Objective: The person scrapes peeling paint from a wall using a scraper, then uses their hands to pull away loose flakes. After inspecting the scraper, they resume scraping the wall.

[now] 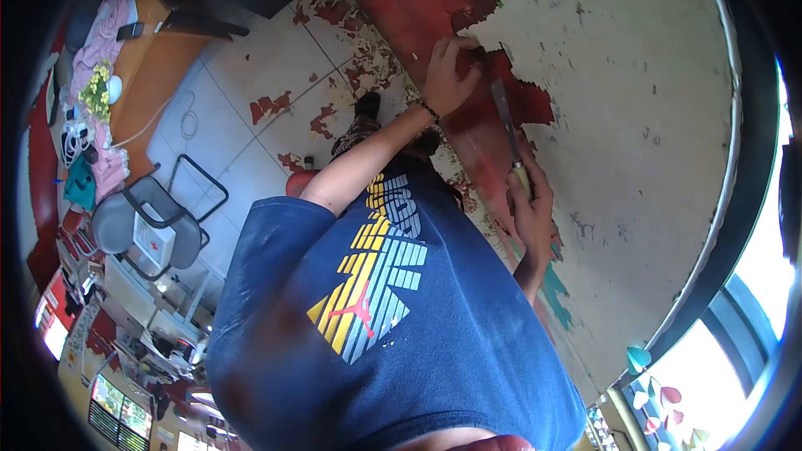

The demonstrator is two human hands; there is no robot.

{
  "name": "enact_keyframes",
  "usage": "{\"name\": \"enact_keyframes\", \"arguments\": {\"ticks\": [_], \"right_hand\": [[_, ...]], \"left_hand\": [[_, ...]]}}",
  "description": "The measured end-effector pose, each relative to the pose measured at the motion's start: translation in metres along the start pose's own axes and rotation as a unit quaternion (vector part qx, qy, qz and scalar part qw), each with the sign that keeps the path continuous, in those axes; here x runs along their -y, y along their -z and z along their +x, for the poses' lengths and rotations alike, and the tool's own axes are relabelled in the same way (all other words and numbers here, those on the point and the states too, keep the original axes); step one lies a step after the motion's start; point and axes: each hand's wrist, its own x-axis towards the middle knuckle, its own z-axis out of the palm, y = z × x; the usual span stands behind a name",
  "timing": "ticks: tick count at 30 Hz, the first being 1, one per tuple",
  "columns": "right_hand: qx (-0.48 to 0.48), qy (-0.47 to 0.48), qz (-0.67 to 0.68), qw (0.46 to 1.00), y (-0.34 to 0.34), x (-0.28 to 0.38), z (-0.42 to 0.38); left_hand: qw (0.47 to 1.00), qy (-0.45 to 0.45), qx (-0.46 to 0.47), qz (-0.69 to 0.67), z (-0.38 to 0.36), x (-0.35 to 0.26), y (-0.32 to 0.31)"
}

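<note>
My right hand (532, 205) is closed around the pale wooden handle of a scraper (506, 121) with a long, narrow metal blade. Its blade lies over the ragged edge of a red paint layer (480, 108) on a large pale surface (635, 159). My left hand (452, 75), with a dark bracelet at the wrist, is against the red paint just left of the blade tip. Its fingers are partly bent and spread, and a torn edge of paint is close to the fingertips. Whether they pinch any paint is hard to make out.
Paint flakes (368, 71) litter the tiled floor (259, 58) around my feet. A grey chair (150, 221) stands at left, below a wooden desk (154, 75) with a pink cloth and yellow flowers. Heart-shaped decorations (668, 397) hang near the windows at lower right.
</note>
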Motion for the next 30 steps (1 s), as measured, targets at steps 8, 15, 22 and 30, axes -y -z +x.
{"name": "enact_keyframes", "arguments": {"ticks": [8,15,22,30], "right_hand": [[-0.007,0.057,0.032,0.998,-0.015,0.029,0.007],[-0.088,-0.009,0.261,0.961,-0.104,0.047,0.04],[-0.282,-0.002,0.434,0.856,-0.251,0.119,0.101],[-0.477,-0.064,0.478,0.735,-0.3,0.146,0.166]], "left_hand": [[0.991,-0.054,0.125,-0.014,0.008,0.006,0.031],[0.932,0.14,0.299,-0.153,0.064,0.0,0.098],[0.844,0.045,0.526,-0.093,0.155,-0.047,0.148],[0.691,-0.099,0.699,0.158,0.178,-0.053,0.124]]}}
